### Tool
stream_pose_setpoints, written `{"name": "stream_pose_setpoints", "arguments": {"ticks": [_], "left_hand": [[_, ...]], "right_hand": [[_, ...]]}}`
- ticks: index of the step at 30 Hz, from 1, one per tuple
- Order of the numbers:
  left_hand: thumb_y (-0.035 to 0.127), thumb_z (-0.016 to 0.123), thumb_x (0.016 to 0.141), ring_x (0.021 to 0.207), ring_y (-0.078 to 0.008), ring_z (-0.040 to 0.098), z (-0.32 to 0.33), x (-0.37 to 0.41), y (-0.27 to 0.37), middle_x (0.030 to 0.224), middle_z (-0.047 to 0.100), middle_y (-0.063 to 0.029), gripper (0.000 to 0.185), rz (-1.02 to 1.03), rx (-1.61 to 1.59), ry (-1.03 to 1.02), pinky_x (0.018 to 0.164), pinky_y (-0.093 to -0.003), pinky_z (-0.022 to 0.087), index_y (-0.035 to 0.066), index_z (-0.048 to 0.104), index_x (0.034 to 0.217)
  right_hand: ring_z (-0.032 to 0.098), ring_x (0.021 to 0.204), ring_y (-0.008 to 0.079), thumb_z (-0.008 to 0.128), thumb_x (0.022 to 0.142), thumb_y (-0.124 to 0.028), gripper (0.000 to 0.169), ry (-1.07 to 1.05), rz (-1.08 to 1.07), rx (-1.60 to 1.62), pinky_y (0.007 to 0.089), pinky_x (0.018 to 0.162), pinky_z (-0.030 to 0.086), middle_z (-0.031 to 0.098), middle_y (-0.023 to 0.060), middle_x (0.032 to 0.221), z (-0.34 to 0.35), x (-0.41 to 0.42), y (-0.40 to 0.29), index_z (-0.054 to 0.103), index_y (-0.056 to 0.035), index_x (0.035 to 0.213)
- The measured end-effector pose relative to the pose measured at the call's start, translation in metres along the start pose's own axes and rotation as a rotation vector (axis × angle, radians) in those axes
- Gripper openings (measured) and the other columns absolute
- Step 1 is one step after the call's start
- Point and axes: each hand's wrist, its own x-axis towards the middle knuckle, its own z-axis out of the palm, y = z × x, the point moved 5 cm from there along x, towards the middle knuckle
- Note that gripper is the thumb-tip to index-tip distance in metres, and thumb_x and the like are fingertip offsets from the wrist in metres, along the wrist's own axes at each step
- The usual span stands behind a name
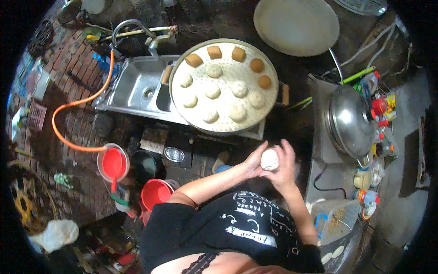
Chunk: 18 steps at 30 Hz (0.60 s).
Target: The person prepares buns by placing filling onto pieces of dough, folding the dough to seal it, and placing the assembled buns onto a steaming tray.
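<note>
A round white dough bun [270, 160] sits between my two hands, in front of my chest. My left hand [254, 161] cups it from the left side; my right hand [285, 164] is slightly blurred and rests against its right side. Beyond them a large round perforated steamer tray [224, 82] lies over the sink. It holds several pale pleated buns [238, 113] and, along its far and right edge, several brown dough pieces [214, 52].
A steel sink [131, 85] with an orange hose [80, 101] is at left, above red buckets [155, 195]. At right stand a lidded steel wok [354, 120], bottles and a clear plastic bin [338, 219]. A large round lid [296, 27] leans behind.
</note>
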Motion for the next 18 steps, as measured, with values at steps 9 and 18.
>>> {"name": "stream_pose_setpoints", "arguments": {"ticks": [9, 18], "left_hand": [[0.058, 0.036, 0.089, 0.127, -0.0367, 0.034, -0.007, -0.103, 0.260, 0.140, 0.027, -0.0227, 0.071, 0.513, 0.325, 0.348, 0.100, -0.0532, 0.033, 0.018, 0.014, 0.143], [0.008, 0.045, 0.093, 0.113, -0.0216, 0.050, -0.054, -0.154, 0.381, 0.119, 0.051, -0.0155, 0.030, 0.829, 0.813, 0.687, 0.096, -0.0362, 0.042, 0.000, 0.041, 0.122]], "right_hand": [[0.052, 0.105, 0.0310, 0.076, 0.064, -0.018, 0.055, -0.103, 0.253, 0.280, 0.0368, 0.089, 0.043, 0.053, 0.0161, 0.112, 0.148, 0.276, 0.045, 0.053, -0.0031, 0.112], [0.041, 0.122, 0.0299, 0.077, 0.062, -0.023, 0.082, -0.261, 0.290, 0.096, 0.0352, 0.102, 0.033, 0.042, 0.0168, 0.131, 0.219, 0.337, 0.106, 0.038, -0.0033, 0.132]]}}
